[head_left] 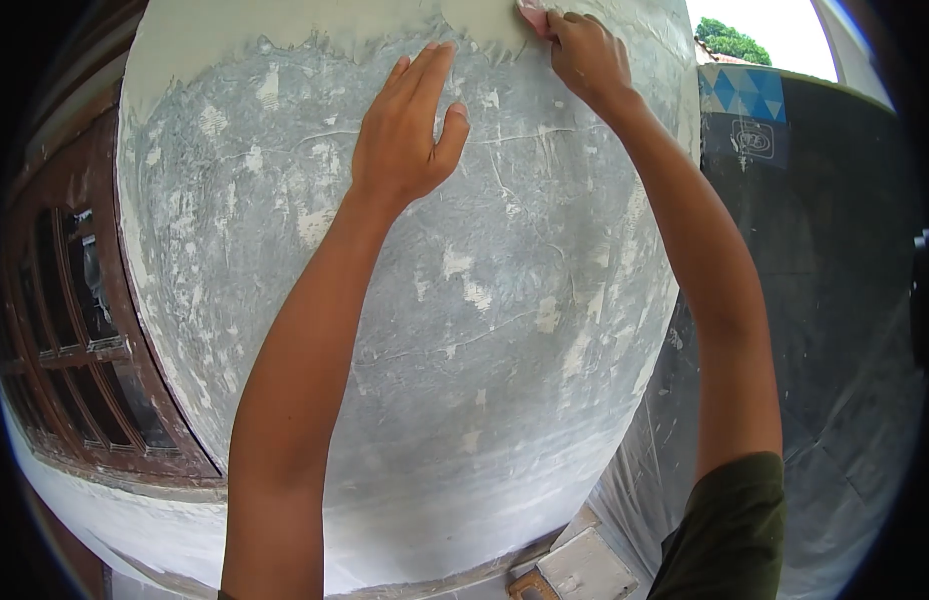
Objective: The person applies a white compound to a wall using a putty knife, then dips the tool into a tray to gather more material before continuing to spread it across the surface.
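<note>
Scraper (531,14), pinkish and partly cut off, sits at the upper edge, right of centre, clamped in the fingers of my right hand (589,62). I'd guess it light, with a thin, springy blade, best pinched low near the blade; paste could make it slippery. My left hand (404,140) is open, upper centre, against or just off the wall (434,250); I can't tell.

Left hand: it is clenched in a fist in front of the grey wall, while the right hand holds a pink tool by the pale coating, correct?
Not quite. The head view shows the left hand open, fingers extended. It is in front of the grey wall, and the right hand holds a pink tool by the pale coating.
</note>
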{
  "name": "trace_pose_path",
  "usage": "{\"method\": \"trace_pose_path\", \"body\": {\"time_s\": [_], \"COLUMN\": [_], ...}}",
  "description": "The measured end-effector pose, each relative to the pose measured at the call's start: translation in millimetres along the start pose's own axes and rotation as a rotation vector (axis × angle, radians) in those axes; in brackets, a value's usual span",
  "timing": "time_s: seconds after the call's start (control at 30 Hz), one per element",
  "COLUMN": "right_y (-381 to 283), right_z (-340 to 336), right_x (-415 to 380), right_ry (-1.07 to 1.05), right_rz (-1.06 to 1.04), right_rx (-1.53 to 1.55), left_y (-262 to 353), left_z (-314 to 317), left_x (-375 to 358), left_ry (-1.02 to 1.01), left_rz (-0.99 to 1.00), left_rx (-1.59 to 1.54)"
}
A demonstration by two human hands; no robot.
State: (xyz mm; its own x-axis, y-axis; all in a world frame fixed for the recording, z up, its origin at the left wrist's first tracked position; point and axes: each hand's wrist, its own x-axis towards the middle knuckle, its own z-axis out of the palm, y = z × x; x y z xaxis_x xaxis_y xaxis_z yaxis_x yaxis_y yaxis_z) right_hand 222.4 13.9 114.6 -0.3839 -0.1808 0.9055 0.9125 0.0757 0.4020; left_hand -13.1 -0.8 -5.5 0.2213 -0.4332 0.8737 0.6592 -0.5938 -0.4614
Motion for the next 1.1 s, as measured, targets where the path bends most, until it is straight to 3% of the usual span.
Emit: {"method": "trace_pose_path", "body": {"time_s": [0.13, 0.33, 0.43, 0.53, 0.63, 0.9, 0.97, 1.1], "right_y": [-38.4, 9.1, 9.0, -5.5, -31.7, 29.9, 35.7, -1.8], "right_z": [-20.2, -13.5, 3.0, 6.3, -18.4, 1.9, 9.1, -7.6], "right_x": [-72.4, -1.8, 16.3, -23.1, -74.3, 2.7, 0.1, -65.3], "right_ry": [0.094, 0.200, 0.175, 0.117, 0.155, 0.221, 0.119, 0.143], "right_rz": [-0.048, -0.018, -0.007, -0.096, -0.168, -0.017, -0.127, -0.118], "right_rx": [0.121, -0.023, 0.130, -0.009, 0.116, 0.147, -0.051, 0.106], "left_y": [2.1, 3.3, 3.4, 4.2, 5.3, 5.2, 5.1, 7.0], "left_z": [0.1, 1.9, 1.7, 0.0, 0.0, 1.8, 1.8, 0.9], "left_x": [0.0, -1.4, -1.3, -0.7, -0.5, -1.6, 1.0, 0.0], "left_ry": [-0.015, -0.079, -0.080, -0.088, -0.092, -0.104, -0.109, -0.104], "left_rz": [-0.001, 0.008, 0.015, 0.006, 0.016, 0.035, 0.036, 0.032], "left_rx": [0.000, 0.044, 0.054, 0.041, 0.057, 0.117, 0.124, 0.108]}}
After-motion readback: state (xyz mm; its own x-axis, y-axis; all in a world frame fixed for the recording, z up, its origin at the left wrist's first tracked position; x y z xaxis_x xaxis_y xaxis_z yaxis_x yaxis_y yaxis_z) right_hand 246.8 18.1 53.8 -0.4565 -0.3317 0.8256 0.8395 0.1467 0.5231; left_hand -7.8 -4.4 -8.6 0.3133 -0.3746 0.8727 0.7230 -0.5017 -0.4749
